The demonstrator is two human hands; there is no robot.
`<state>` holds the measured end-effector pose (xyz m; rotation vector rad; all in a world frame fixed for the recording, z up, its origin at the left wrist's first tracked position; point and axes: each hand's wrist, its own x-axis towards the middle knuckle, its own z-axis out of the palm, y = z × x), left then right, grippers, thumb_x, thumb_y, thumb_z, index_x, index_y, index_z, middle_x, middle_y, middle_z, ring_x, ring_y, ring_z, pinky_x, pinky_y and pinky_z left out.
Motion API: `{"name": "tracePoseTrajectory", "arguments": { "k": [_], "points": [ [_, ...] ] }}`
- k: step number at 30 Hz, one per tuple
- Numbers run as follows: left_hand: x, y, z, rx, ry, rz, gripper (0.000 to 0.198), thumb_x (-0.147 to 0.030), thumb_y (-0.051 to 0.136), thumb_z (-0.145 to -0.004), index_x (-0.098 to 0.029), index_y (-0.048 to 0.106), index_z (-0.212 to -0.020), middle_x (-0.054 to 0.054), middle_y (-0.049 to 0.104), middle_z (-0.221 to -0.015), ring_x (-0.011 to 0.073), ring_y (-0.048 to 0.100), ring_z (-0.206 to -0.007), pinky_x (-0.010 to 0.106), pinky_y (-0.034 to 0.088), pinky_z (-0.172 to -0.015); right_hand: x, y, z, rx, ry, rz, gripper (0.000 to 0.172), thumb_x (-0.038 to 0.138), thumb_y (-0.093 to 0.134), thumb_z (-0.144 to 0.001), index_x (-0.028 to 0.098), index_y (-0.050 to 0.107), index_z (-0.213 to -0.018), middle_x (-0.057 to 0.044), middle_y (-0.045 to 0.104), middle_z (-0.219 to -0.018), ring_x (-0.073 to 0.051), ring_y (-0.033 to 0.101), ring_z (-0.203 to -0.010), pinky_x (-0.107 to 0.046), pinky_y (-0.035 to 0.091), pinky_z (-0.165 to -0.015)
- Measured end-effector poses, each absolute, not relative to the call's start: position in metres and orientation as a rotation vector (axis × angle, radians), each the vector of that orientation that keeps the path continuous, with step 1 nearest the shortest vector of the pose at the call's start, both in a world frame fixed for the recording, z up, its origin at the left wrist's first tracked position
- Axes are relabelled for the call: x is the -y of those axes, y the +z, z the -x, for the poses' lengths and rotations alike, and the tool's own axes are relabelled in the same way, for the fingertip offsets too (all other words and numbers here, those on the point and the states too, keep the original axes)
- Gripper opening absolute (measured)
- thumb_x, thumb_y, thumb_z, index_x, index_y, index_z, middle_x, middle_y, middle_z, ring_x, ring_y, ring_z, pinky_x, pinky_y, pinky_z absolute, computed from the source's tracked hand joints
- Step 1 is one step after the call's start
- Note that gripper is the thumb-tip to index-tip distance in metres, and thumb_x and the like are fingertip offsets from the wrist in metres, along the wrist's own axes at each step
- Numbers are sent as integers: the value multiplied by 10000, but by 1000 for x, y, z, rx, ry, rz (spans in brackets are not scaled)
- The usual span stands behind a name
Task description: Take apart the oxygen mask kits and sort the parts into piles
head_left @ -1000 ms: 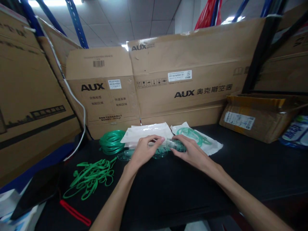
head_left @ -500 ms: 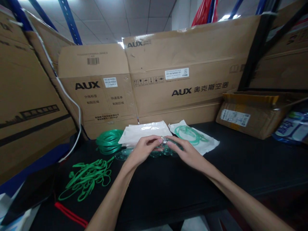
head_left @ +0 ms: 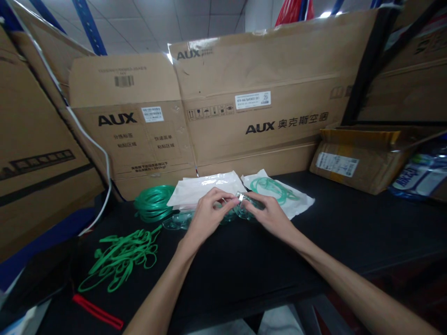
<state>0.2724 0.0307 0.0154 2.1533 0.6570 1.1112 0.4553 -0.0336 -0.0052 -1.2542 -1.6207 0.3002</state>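
Observation:
Both hands meet over the middle of the black table. My right hand (head_left: 270,213) is closed round a clear, green-tinted plastic face mask (head_left: 243,212), with a small shiny metal strip (head_left: 240,197) at its top edge. My left hand (head_left: 210,213) pinches at that strip from the other side, thumb and fingertips together. Behind and under the hands lie more clear greenish masks (head_left: 179,220), partly covered by them. White packets (head_left: 206,186) are stacked just beyond, and to their right a green tube (head_left: 272,188) lies coiled on a white packet.
Left of the hands are coiled green tubing (head_left: 153,203), a tangle of green elastic straps (head_left: 122,260) and a red strip (head_left: 98,311). Cardboard panels (head_left: 216,135) wall off the back. An open cardboard box (head_left: 352,158) and a blue-labelled bottle (head_left: 419,179) stand at right.
The mask has been turned in my fingers, so its metal strip now shows. My left fingertips have shifted onto the strip. The whole view has tilted slightly.

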Motion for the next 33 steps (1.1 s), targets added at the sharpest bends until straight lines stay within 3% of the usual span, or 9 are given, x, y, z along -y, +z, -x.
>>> {"name": "tracePoseTrajectory", "arguments": {
  "k": [5, 12, 19, 27, 33],
  "points": [
    [-33, 10, -275, -656, 1066, -2164, 227, -401, 676, -885, -195, 771, -889, 38, 644, -878, 158, 604, -745, 244, 511, -618, 36, -6, -454, 1632, 251, 1267, 326, 358, 546, -958, 212, 744, -1170, -74, 776, -1118, -282, 707, -1035, -373, 540, -875],
    [-30, 4, -281, -646, 1035, -1901, 309, -464, 703, -833, -166, 764, -886, 43, 599, -899, 137, 555, -680, 202, 487, -445, 42, -5, -452, 1710, 130, 1330, 300, 310, 510, -957, 190, 762, -1067, -73, 796, -975, -245, 714, -797, -318, 513, -738],
    [-29, -1, -284, -613, 1034, -1858, 262, -413, 708, -841, -161, 752, -894, 29, 563, -901, 114, 514, -663, 180, 467, -435, 42, 4, -451, 1782, 121, 1383, 318, 232, 471, -952, 225, 759, -1085, -30, 791, -921, -208, 684, -725, -283, 469, -691],
    [-29, -7, -287, -633, 1019, -1744, 322, -462, 704, -835, -153, 743, -917, 22, 595, -906, 75, 486, -560, 184, 409, -421, 41, 3, -451, 1771, 77, 1446, 324, 267, 484, -935, 194, 747, -1110, -85, 793, -953, -252, 705, -784, -318, 472, -745],
    [-28, -6, -286, -617, 1021, -1882, 263, -418, 668, -880, -165, 733, -913, 36, 614, -951, 113, 538, -651, 202, 422, -472, 35, 5, -459, 1775, 171, 1428, 304, 248, 459, -933, 194, 756, -962, -50, 777, -893, -239, 689, -800, -303, 468, -727]
  ]
}}
